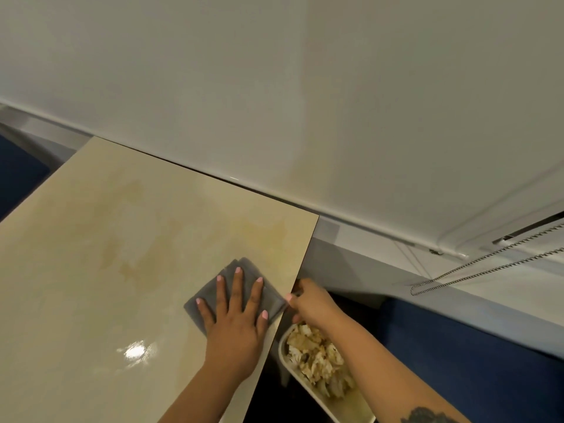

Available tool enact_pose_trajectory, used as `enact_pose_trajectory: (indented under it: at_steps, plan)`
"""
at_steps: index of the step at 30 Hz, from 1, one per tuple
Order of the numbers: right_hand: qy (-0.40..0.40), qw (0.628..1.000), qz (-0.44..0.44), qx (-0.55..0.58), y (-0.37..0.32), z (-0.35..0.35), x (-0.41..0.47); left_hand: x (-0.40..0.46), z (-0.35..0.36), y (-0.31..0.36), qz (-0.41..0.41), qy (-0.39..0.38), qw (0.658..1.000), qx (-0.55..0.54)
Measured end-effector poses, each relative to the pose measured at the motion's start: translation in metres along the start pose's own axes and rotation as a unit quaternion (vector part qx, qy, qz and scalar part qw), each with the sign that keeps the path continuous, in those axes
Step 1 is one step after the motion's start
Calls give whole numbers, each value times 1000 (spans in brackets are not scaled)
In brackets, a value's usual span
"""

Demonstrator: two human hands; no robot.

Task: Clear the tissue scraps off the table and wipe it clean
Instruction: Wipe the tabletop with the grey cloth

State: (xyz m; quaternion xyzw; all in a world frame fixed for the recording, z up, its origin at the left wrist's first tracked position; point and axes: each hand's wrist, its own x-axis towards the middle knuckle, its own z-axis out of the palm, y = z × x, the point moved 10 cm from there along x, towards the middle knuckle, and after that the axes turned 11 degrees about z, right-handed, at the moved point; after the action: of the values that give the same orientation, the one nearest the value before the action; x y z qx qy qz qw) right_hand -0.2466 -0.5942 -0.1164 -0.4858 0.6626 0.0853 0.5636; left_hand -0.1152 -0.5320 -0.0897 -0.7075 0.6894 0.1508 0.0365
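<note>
I see the grey cloth [238, 296] lying folded at the table's [91, 270] right edge, my left hand [236, 319] spread flat on it. Bare, streaky tabletop stretches left and far. My right hand [309, 302] grips a white tray [308, 389] of crumpled tissue scraps [317, 358] just beside the edge.

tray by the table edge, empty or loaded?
Loaded. The tray holds a heap of crumpled, stained tissue scraps; its near end is out of frame.
</note>
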Motion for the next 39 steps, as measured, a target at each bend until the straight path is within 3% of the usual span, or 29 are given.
enact_pose_trajectory:
  at_steps: [2, 5, 7, 9, 12, 15, 19, 22, 26, 29, 33, 39]
  plan:
    - [29, 1000, 2, -8, 1, -4, -1, 11, -5, 11, 8, -15, 1000, -18]
    - [144, 989, -24, -16, -7, -23, -17, 18, -18, 11, 4, -38, 999, -24]
    - [227, 970, -87, 14, -25, -33, -39, 16, -30, 0, 5, 11, 993, -114]
    - [296, 931, -213, -14, -59, -27, -71, 7, -52, -19, -7, 105, 966, -236]
    - [288, 877, -374, -92, -99, 15, -97, -14, -67, -55, -55, 218, 936, -271]
    - [181, 900, -336, -209, -104, 65, -66, -32, -67, -77, -101, 247, 933, -240]
    - [207, 851, -310, -370, -82, 87, -42, -43, -65, -80, -103, 239, 944, -203]
    - [251, 823, -317, -399, -67, 66, -29, -49, -59, -82, -100, 231, 947, -202]
    - [257, 842, -270, -390, -95, 42, -9, -52, -52, -89, -115, 215, 947, -207]
    - [228, 839, -304, -390, -107, 69, -17, -55, -53, -96, -130, 215, 947, -199]
    - [259, 787, -352, -435, -81, 58, -24, -58, -58, -112, -142, 222, 947, -182]
    - [251, 828, -285, -412, -120, 35, 5, -63, -60, -123, -169, 231, 941, -180]
